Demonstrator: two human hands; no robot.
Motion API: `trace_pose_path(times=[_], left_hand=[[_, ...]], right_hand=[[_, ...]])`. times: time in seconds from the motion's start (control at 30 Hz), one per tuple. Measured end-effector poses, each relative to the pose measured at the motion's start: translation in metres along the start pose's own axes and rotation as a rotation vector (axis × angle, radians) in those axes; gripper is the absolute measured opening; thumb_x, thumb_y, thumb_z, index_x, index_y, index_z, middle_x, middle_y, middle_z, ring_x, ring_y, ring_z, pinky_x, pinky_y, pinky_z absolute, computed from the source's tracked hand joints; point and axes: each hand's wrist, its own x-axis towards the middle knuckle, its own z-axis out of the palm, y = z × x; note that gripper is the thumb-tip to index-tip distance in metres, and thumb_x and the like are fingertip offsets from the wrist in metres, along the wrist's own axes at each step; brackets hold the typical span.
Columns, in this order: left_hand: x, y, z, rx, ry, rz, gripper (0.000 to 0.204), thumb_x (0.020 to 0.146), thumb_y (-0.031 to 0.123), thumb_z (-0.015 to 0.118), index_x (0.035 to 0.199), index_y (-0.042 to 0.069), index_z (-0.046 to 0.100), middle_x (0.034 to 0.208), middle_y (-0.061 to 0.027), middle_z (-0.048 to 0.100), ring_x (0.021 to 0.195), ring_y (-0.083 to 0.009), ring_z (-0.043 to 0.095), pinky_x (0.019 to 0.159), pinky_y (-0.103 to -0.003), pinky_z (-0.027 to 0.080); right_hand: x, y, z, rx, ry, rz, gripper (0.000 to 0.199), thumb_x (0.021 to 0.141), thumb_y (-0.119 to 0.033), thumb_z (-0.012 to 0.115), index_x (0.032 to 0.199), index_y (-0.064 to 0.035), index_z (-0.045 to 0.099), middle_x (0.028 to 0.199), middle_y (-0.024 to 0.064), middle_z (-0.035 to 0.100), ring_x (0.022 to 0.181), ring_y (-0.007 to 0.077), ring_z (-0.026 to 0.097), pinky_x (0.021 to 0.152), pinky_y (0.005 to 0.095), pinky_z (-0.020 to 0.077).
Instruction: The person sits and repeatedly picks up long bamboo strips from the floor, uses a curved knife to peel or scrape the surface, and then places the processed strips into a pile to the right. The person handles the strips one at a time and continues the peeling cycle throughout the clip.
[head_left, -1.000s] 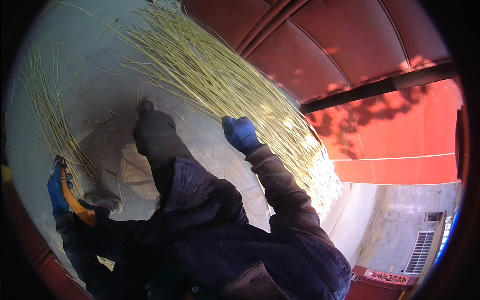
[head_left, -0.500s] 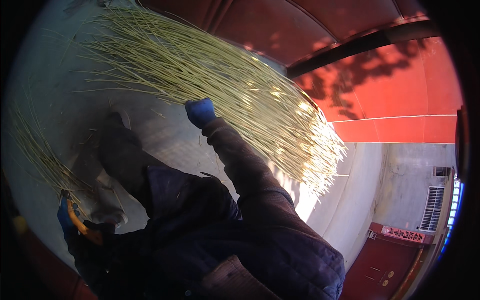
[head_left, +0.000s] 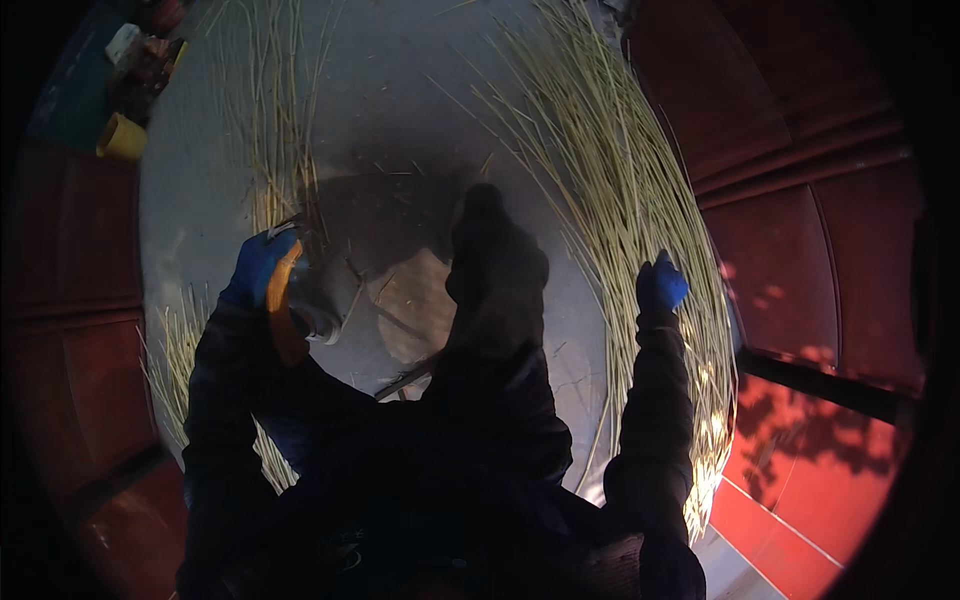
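My left hand (head_left: 260, 264), in a blue glove, is closed round a tool with a curved orange handle (head_left: 283, 298). Its working end is too dark to make out. Just beyond this hand lies a thin bundle of pale stalks (head_left: 276, 130), their near ends by the glove. Over on the right, my right hand (head_left: 660, 285), also blue-gloved, is curled closed on top of a large pile of long yellow-green stalks (head_left: 630, 170). Whether stalks are inside that fist cannot be seen.
More stalks (head_left: 178, 365) lie beside my left arm. Red panels (head_left: 810, 270) stand along the right, with others (head_left: 75, 300) at the left. A yellow container (head_left: 122, 137) is at the far left. Between the stalks, my dark-clothed leg (head_left: 497, 270) extends over the grey floor (head_left: 400, 110).
My view has turned, so the large pile now runs along the right. My right hand now shows over the pile rather than at its edge. The orange-handled tool stays in my left hand.
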Motion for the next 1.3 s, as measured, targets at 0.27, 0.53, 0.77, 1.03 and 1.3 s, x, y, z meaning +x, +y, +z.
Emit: trace_pose_path(times=[0.27, 0.53, 0.77, 1.03, 1.3], left_hand=[[-0.052, 0.041, -0.005, 0.033, 0.253, -0.092, 0.031, 0.101, 0.025, 0.063, 0.116, -0.002, 0.065, 0.088, -0.007, 0.069, 0.078, -0.0177, 0.071, 0.065, -0.03, 0.058], [-0.093, 0.036, -0.028, 0.105, 0.448, 0.078, 0.031, 0.094, 0.019, 0.074, 0.112, -0.004, 0.064, 0.09, -0.01, 0.075, 0.078, -0.0118, 0.072, 0.066, -0.027, 0.057], [-0.127, 0.022, -0.066, 0.839, 0.563, 0.286, 0.046, 0.074, 0.028, 0.089, 0.111, 0.01, 0.069, 0.073, -0.0083, 0.065, 0.063, -0.0292, 0.064, 0.061, -0.038, 0.05], [-0.14, 0.023, -0.088, 0.755, 0.137, 0.03, 0.067, 0.076, 0.044, 0.086, 0.13, 0.011, 0.064, 0.072, -0.0018, 0.068, 0.057, -0.02, 0.065, 0.053, -0.037, 0.047], [-0.119, 0.028, -0.088, 0.749, 0.048, -0.039, 0.067, 0.082, 0.048, 0.078, 0.134, 0.01, 0.061, 0.076, -0.0028, 0.067, 0.061, -0.0211, 0.066, 0.057, -0.038, 0.049]], right_hand=[[0.158, -0.18, -0.095, 0.676, -0.219, -0.175, 0.046, 0.096, -0.039, 0.065, 0.125, -0.0049, 0.067, 0.107, 0.0156, 0.076, 0.09, 0.0326, 0.074, 0.081, 0.0431, 0.0574], [0.071, -0.503, -0.178, 1.201, -0.493, -0.93, 0.032, 0.093, -0.029, 0.07, 0.116, -0.0071, 0.071, 0.102, 0.0189, 0.074, 0.096, 0.032, 0.073, 0.086, 0.0395, 0.057], [-0.008, -0.626, -0.096, 1.137, -0.68, -0.796, 0.032, 0.092, -0.031, 0.07, 0.115, -0.0075, 0.069, 0.097, 0.0167, 0.073, 0.09, 0.0393, 0.07, 0.081, 0.0465, 0.0556], [-0.007, -0.749, -0.032, 0.834, -0.345, -0.784, 0.051, 0.088, -0.044, 0.068, 0.12, -0.0051, 0.065, 0.1, 0.0206, 0.073, 0.092, 0.0385, 0.071, 0.082, 0.0511, 0.053], [-0.009, -0.786, -0.008, 0.857, -0.815, -0.838, 0.043, 0.092, -0.035, 0.066, 0.119, -0.0022, 0.067, 0.098, 0.0198, 0.073, 0.09, 0.0359, 0.071, 0.077, 0.045, 0.0549]])
